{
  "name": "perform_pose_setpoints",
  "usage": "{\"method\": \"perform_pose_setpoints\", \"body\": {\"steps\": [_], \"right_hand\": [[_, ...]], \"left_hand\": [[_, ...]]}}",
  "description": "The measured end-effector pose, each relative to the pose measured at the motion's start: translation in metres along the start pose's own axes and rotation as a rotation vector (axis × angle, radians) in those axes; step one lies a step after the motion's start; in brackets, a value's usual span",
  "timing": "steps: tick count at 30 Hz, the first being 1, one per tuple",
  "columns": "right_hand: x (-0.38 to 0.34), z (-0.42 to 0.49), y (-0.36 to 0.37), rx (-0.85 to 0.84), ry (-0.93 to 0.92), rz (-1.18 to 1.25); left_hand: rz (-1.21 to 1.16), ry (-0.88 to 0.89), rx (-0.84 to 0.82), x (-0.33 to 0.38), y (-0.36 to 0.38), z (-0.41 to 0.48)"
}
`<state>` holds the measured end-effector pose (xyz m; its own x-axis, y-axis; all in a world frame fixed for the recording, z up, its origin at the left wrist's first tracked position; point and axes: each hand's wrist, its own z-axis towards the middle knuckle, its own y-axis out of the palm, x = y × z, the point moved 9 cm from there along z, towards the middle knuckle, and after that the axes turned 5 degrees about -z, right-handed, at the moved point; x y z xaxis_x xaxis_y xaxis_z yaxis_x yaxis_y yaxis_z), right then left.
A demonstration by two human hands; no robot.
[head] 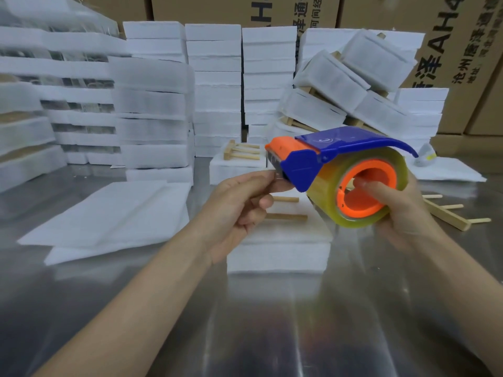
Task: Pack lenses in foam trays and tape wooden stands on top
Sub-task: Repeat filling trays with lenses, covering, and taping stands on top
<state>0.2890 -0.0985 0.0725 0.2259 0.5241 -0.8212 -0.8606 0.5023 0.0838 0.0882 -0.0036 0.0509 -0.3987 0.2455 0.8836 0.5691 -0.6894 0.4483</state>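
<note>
**Drawing the tape out above the covered foam tray**

We are holding the tape dispenser [340, 161] in the air, just above the foam tray [277, 257], which is lying in front of us on the shiny surface [272, 322]. Our right hand [408, 210] is gripping it from 3 o'clock, and its fingers [377, 187] are curling through the orange core and clamping on the tape roll [322, 193]. Our left hand [239, 202], at 9 o'clock of the dispenser, is pinching the tape end [277, 176] between thumb and forefinger at the dispenser's mouth.

We are judging the tape to be thin, sticky and quick to fold on itself, so we are taking it only by the edge and should keep it tight. The tray is looking light and soft. It will probably slide on the metal and dent under hard pressing, so flat pressure on its sides seems best. The wooden stand [285, 216] is lying loose on top of the tray. It is thin and light, and it may shift before the tape is holding it.

Foam is covering the tray's top, so we cannot tell if a lens is inside. At 12 o'clock a second tray [236, 167] is carrying another stand [242, 152]. At 1 o'clock finished packs [340, 85] are leaning in a pile, and at 11 o'clock stacks of trays [215, 91] are hiding their contents. Foam sheets [109, 213] are lying at 9 o'clock and a spare stand [449, 216] at 3 o'clock.
</note>
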Motion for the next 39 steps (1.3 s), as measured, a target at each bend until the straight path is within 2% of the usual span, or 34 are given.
{"method": "perform_pose_setpoints", "body": {"steps": [5,9,16,18,21,23,27,28,30,34,39], "right_hand": [[0.0,0.007,-0.007,-0.011,-0.035,0.04],[-0.004,0.012,-0.01,-0.064,-0.053,0.014],[0.001,0.021,-0.021,-0.055,-0.038,-0.099],[0.005,0.023,-0.031,-0.014,-0.029,-0.117],[0.008,0.019,-0.071,0.179,-0.015,-0.084],[0.011,0.016,-0.088,0.232,0.007,-0.113],[0.024,0.017,-0.085,0.241,0.074,-0.148],[0.024,0.018,-0.085,0.266,0.073,-0.142],[0.024,0.018,-0.085,0.305,0.071,-0.126],[0.026,0.02,-0.082,0.322,0.066,-0.15],[0.033,0.028,-0.079,0.356,0.087,-0.156]], "left_hand": [[0.126,0.054,0.18,0.013,-0.012,0.0],[0.151,0.098,0.186,0.024,-0.011,-0.002],[0.157,0.088,0.246,0.024,-0.013,-0.001],[0.113,0.088,0.286,0.029,-0.023,0.001],[0.012,0.19,0.419,0.055,-0.064,-0.001],[0.18,0.273,0.52,0.071,-0.088,-0.009],[0.385,0.238,0.564,0.069,-0.103,-0.007],[0.513,0.254,0.602,0.072,-0.106,-0.007],[0.691,0.356,0.663,0.082,-0.107,-0.01],[0.467,0.405,0.572,0.074,-0.103,-0.007],[0.491,0.388,0.658,0.072,-0.117,-0.004]]}}
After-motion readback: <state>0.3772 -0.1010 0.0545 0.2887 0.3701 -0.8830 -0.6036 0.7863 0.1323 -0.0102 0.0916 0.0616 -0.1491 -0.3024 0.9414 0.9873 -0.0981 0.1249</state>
